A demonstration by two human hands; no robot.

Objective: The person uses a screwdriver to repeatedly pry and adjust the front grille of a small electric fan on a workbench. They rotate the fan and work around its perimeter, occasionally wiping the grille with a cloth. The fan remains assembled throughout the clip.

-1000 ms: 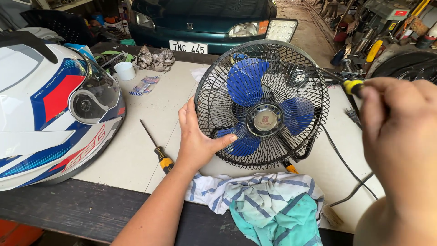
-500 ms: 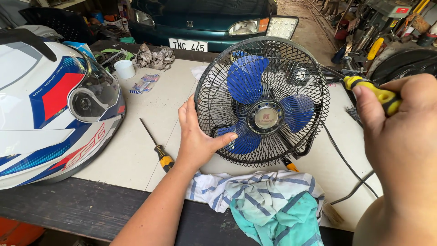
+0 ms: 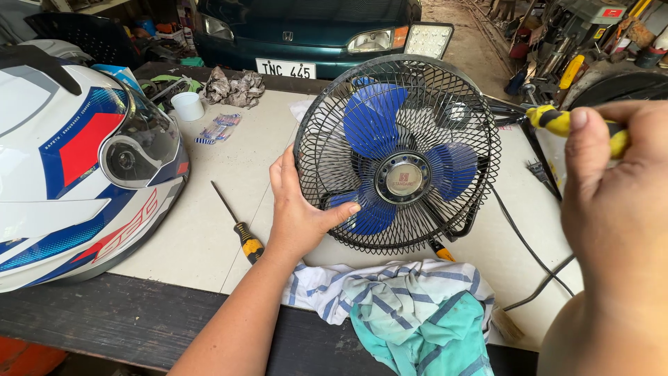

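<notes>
Head view. A small white cup (image 3: 187, 106) stood near the far left edge of the workbench (image 3: 209, 230); its contents could not be seen. Just beside it lay a crumpled grey wrapper (image 3: 235, 88) and a flat printed packet (image 3: 217, 129).

A black wire-caged fan (image 3: 397, 154) with blue blades stood tilted on the bench, its front grille toward the camera. The left hand (image 3: 300, 209) was closed on the lower left rim of the cage, fingers spread along the outer wire and the thumb pressed onto the front grille, forearm reaching in from the lower edge. The right hand (image 3: 616, 202), large and close to the lens, was raised at the right and clenched about a yellow-and-black screwdriver handle (image 3: 557, 122), whose end showed past the thumb and pointed at the fan's right side.

A second screwdriver (image 3: 240, 228) lay free on the bench left of the left wrist. A striped cloth and a teal cloth (image 3: 410, 313) were bunched at the near edge below the fan. A white, blue and red helmet (image 3: 76, 174) rested at the left. A black cord (image 3: 532, 257) trailed off to the right.

Compared with half a second before, the left hand kept its hold unchanged, and the right hand had lowered slightly, bringing the handle nearer the cage.
</notes>
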